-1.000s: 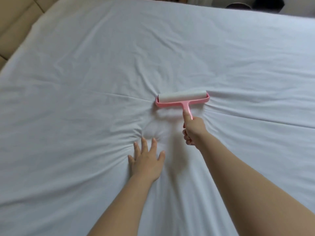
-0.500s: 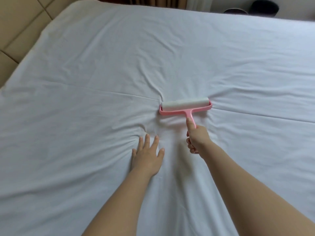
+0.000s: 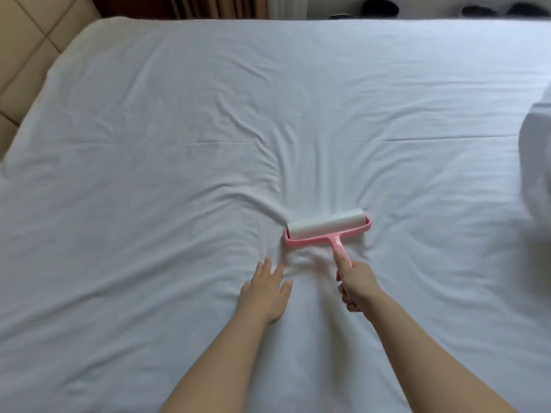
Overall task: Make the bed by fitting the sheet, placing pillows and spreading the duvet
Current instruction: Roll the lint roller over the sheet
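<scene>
A white sheet covers the whole bed, with creases fanning out from its middle. My right hand grips the handle of a pink lint roller, forefinger laid along the handle; its white roll lies on the sheet. My left hand rests flat on the sheet just left of the roller, fingers spread, holding nothing. A bunched white fabric shows at the right edge; whether it is a duvet or a pillow I cannot tell.
A beige padded headboard runs along the left. Brown curtains hang beyond the far side of the bed. Dark shoes lie on the floor at the back right.
The roller and my right hand have drawn back toward me across the sheet. My left hand stays pressed flat. The view has tilted up, showing the far side of the bed and the white fabric at right.
</scene>
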{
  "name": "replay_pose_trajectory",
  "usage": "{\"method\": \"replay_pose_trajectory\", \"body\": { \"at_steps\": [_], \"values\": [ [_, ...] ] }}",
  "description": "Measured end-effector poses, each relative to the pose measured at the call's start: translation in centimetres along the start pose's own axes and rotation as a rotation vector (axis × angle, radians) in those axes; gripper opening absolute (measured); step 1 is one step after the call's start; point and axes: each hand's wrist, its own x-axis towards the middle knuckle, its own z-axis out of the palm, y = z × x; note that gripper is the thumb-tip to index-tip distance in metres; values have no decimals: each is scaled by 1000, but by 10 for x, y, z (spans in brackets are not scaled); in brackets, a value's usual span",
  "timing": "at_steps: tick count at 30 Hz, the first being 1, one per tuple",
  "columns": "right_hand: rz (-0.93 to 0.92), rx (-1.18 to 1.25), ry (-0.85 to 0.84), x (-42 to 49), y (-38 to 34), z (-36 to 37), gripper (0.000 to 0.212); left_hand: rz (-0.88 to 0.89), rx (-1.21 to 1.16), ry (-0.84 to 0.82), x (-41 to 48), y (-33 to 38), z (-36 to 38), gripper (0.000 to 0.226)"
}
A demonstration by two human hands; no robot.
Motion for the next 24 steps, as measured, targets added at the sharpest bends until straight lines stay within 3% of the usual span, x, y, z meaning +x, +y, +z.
{"method": "replay_pose_trajectory", "body": {
  "at_steps": [9,17,24],
  "values": [
    [64,11,33,-86,87,-17,55,61,46,-94,-65,-14,57,54],
    [23,-123,132,-125,157,-29,56,83,87,-61,-84,-21,77,56],
    [68,-28,7,-81,119,-20,50,25,65,-13,-88,-24,97,57]
  ]
}}
